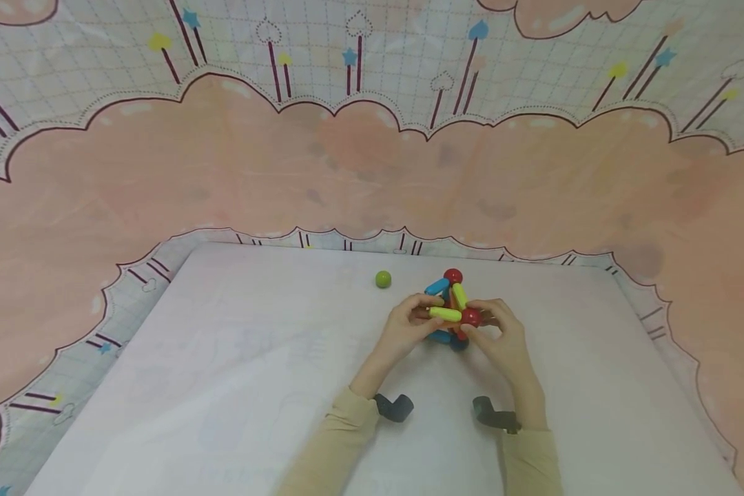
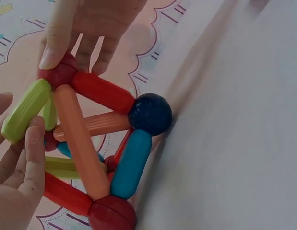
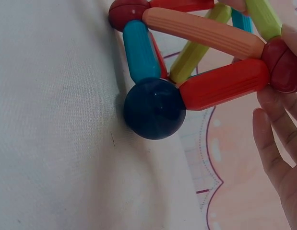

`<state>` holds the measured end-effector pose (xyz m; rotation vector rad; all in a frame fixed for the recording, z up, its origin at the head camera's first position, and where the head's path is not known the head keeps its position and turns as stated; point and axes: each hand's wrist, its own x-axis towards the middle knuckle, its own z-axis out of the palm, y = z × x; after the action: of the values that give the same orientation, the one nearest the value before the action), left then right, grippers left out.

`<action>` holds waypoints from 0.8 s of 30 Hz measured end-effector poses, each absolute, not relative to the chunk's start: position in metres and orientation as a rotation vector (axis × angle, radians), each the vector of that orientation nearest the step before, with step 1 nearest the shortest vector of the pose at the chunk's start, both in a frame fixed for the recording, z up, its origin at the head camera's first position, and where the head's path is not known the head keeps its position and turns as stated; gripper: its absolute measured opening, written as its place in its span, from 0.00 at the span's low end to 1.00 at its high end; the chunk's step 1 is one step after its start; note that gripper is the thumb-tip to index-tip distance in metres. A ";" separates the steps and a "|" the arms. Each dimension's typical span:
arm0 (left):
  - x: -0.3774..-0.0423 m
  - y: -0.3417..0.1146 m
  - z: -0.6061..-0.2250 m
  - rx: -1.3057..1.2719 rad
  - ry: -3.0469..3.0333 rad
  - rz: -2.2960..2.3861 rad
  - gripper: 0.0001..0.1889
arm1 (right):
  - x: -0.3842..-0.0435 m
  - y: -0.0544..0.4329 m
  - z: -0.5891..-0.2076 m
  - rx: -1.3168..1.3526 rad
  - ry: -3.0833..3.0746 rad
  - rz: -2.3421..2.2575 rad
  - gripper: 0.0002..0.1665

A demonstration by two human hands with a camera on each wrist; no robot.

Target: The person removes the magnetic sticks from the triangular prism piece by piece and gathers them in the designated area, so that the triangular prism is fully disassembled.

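Beige sleeves (image 1: 531,463) come up from the bottom edge of the head view, with dark wrist mounts (image 1: 395,408) jutting inward at the wrists. Beyond them, both hands meet at a rod-and-ball frame (image 1: 460,296), toward the far edge of the white tabletop (image 1: 223,386) and right of its middle. The left hand (image 1: 401,329) has its thumb and fingers clamped on a lime rod (image 1: 445,314), near the end away from the ball. The right hand (image 1: 510,337) pinches the red ball (image 1: 470,317) that the rod's other end touches; its remaining fingers are slightly apart. From that ball, a red rod (image 2: 104,92) runs to a dark blue ball (image 2: 150,114), and an orange rod (image 2: 81,141) to another red ball (image 2: 112,215). A teal rod (image 2: 132,164) joins those two. One loose green ball (image 1: 382,279) sits left of the frame, before a peach patterned cloth (image 1: 372,172).
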<state>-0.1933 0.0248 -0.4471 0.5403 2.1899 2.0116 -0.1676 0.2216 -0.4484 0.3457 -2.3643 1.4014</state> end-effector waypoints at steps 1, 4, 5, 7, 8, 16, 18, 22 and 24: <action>-0.193 0.026 -0.449 0.552 2.177 2.011 0.17 | -0.165 0.220 -0.445 0.348 -2.364 1.397 0.23; -0.192 0.030 -0.450 0.570 2.153 2.021 0.17 | -0.158 0.214 -0.431 0.361 -2.360 1.391 0.22; -0.192 0.031 -0.451 0.565 2.139 2.030 0.17 | -0.156 0.212 -0.426 0.368 -2.360 1.387 0.22; -0.191 0.035 -0.451 0.568 2.117 2.051 0.17 | -0.154 0.210 -0.422 0.380 -2.357 1.385 0.22; -0.191 0.036 -0.451 0.576 2.112 2.062 0.17 | -0.153 0.210 -0.421 0.381 -2.356 1.385 0.22; -0.183 0.046 -0.432 0.581 2.149 2.058 0.15 | -0.155 0.213 -0.422 0.408 -2.348 1.372 0.22; -0.180 0.047 -0.426 0.561 2.175 2.051 0.15 | -0.155 0.214 -0.421 0.410 -2.346 1.381 0.22; -0.177 0.048 -0.421 0.500 2.206 2.056 0.14 | -0.154 0.213 -0.418 0.408 -2.357 1.391 0.23; -0.177 0.048 -0.420 0.478 2.208 2.066 0.14 | -0.155 0.213 -0.418 0.406 -2.368 1.388 0.23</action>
<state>-0.1770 0.0481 -0.4201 0.4781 2.2082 2.0655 -0.1547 0.2129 -0.4182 0.4061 -2.3682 1.3882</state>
